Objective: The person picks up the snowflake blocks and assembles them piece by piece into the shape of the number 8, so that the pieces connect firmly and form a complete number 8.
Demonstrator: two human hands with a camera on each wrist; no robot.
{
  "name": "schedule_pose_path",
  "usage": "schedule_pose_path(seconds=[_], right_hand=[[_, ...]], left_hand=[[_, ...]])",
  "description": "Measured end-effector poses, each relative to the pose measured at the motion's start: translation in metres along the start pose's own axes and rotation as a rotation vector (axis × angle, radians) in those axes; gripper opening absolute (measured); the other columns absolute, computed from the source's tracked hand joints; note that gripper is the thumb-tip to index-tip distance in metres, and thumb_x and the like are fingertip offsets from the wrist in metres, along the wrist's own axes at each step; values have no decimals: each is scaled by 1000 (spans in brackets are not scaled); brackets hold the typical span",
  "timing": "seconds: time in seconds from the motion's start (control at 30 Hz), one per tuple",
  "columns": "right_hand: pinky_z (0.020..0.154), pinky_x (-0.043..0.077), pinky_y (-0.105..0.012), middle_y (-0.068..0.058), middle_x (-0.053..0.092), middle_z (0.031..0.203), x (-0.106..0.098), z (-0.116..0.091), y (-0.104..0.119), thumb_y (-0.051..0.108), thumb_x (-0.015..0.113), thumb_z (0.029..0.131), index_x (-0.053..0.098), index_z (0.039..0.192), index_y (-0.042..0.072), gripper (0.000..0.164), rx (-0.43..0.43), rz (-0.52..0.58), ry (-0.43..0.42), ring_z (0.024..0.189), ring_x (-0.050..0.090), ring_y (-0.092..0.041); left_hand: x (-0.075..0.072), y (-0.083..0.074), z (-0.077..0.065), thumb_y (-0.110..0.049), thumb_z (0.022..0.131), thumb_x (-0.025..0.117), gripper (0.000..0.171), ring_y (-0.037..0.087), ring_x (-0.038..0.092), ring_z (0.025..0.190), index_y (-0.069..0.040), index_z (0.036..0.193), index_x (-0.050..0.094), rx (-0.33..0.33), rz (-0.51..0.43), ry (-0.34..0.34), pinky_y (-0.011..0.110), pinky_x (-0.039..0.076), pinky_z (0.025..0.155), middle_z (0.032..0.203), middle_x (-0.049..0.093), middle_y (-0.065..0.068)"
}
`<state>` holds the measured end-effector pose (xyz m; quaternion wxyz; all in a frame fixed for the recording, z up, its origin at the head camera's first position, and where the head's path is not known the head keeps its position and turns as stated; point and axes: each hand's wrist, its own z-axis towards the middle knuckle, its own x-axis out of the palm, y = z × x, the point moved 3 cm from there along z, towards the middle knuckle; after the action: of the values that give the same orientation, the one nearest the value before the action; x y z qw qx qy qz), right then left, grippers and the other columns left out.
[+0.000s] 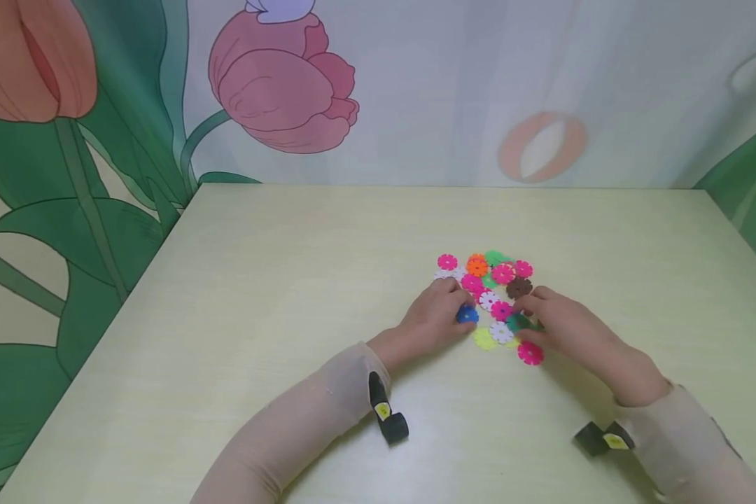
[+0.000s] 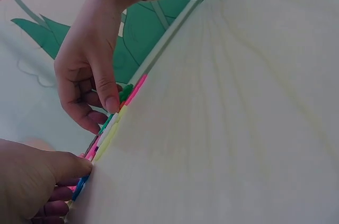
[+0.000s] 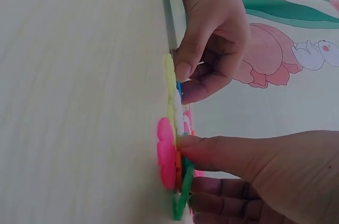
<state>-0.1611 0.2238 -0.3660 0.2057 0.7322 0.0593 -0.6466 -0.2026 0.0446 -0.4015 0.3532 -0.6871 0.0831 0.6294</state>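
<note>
Discs [image 1: 489, 301] of thin, plastic-looking material, round with notched, petal-like rims, are found clustered right of the middle of the surface [image 1: 258, 280], many of them overlapped. The surface is noted as smooth and pale, marked with faint wood-like grain. At the left side of the cluster, a blue disc [image 1: 468, 314] is pinched between the thumb and fingers of the left hand [image 1: 437, 313]; only a narrow gap is left in the grip. At the right side, a dark green disc [image 1: 518, 322] is pinched by the thumb and fingers of the right hand [image 1: 567, 325], likewise little parted; in the right wrist view it is seen slanted. A pink disc [image 1: 530, 353] is located at the near edge, just beside the right thumb. A brown disc [image 1: 519, 288] and an orange disc [image 1: 477, 266] are identified farther back. Both forearms are covered by softly creased beige sleeves [image 1: 315, 392], near whose cuffs block-shaped black units [image 1: 395, 427] are fitted. The surface is backed by a panel printed with outlined tulips [image 1: 277, 98].
</note>
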Motion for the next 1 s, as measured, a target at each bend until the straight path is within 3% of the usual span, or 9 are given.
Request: schedule_pose_path(seconds=[0.33, 0.77, 1.0], right_hand=[[74, 55, -38, -8, 61, 92, 2, 1, -2, 19, 81, 76, 61, 105, 3, 39, 23, 37, -8, 81, 60, -20], [65, 49, -27, -4, 60, 88, -1, 3, -3, 16, 81, 76, 57, 105, 6, 38, -4, 90, -54, 73, 54, -13], [62, 48, -22, -3, 62, 89, 1, 2, -2, 9, 77, 79, 58, 107, 6, 34, -33, 147, -80, 74, 56, -13]], left_hand=[[-1, 0, -1, -31, 87, 69, 30, 13, 52, 100, -13, 111, 63, -33, -33, 15, 22, 48, 87, 106, 59, 0], [-14, -2, -3, -25, 90, 65, 30, 12, 53, 93, -12, 117, 60, 41, -37, -16, 18, 47, 82, 105, 59, 0], [-24, -5, -7, -24, 91, 66, 32, 13, 58, 101, -11, 119, 62, 103, -60, -44, 19, 48, 90, 109, 63, 1]])
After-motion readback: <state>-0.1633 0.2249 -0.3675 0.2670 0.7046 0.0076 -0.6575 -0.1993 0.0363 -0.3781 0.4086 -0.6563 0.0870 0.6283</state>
